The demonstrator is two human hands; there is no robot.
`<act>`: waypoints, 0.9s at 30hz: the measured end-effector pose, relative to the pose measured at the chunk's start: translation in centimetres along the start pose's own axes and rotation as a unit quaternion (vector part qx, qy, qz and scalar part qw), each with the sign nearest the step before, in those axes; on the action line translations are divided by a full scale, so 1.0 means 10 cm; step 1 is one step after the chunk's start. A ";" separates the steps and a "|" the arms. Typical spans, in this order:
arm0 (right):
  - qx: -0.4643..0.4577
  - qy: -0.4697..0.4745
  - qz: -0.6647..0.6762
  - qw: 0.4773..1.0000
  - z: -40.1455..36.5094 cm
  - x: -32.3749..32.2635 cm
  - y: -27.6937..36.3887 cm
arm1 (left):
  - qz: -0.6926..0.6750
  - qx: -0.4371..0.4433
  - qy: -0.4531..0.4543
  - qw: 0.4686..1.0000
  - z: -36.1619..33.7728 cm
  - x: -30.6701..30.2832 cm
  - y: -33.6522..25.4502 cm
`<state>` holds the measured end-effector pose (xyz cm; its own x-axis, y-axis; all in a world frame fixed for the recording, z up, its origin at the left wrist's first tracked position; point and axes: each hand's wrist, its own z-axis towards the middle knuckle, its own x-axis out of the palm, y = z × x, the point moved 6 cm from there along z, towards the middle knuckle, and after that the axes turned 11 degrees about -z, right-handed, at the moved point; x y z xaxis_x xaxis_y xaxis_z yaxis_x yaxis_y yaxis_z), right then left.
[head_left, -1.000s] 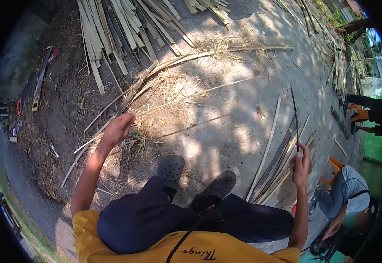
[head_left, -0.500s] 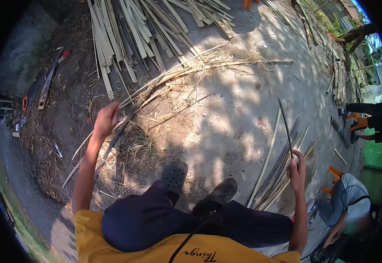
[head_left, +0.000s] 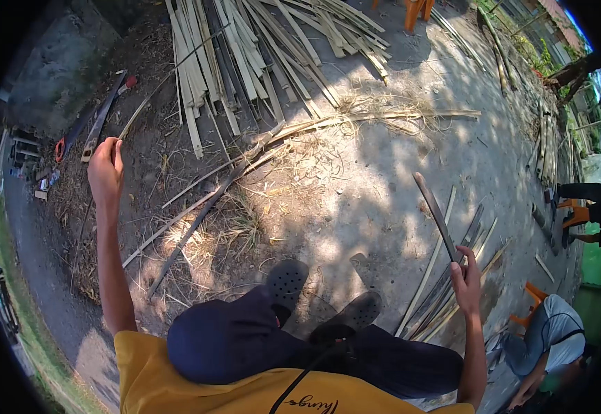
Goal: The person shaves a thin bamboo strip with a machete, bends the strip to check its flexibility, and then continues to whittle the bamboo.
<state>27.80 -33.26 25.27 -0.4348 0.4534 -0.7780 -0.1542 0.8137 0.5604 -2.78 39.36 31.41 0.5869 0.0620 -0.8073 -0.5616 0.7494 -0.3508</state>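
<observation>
My left hand (head_left: 107, 172) is raised at the left, its fingers closed on a long thin bamboo strip (head_left: 145, 101). The strip slants up and right from the hand, its far end passing in front of the heap of slats. My right hand (head_left: 467, 279) is wrapped round the lower end of a long knife (head_left: 435, 212) with a dark, slightly curved blade. The blade points up and left, its flat side showing; the handle is hidden in the fist. Between the hands, several split strips (head_left: 328, 123) lie across the ground with curled shavings.
A big heap of bamboo slats (head_left: 245, 62) lies at the top. Handsaws (head_left: 97, 127) rest at the left. More strips (head_left: 445, 293) lie beneath my right hand. A person (head_left: 552, 331) sits at the lower right, near orange stools (head_left: 576, 214).
My left hand has moved left and up, carrying the strip away from the others on the ground. The knife has turned from edge-on to show its flat side.
</observation>
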 end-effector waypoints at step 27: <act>-0.041 0.190 -0.030 0.980 0.32 2.98 0.47 | -0.539 -0.301 0.519 0.591 -3.54 3.02 -2.24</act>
<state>16.95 -14.79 3.78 -0.7196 0.2249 -0.6570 -0.2533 0.7959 0.5499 6.86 1.17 -1.87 0.2953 -0.9096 0.2922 -0.4765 -0.4053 -0.7801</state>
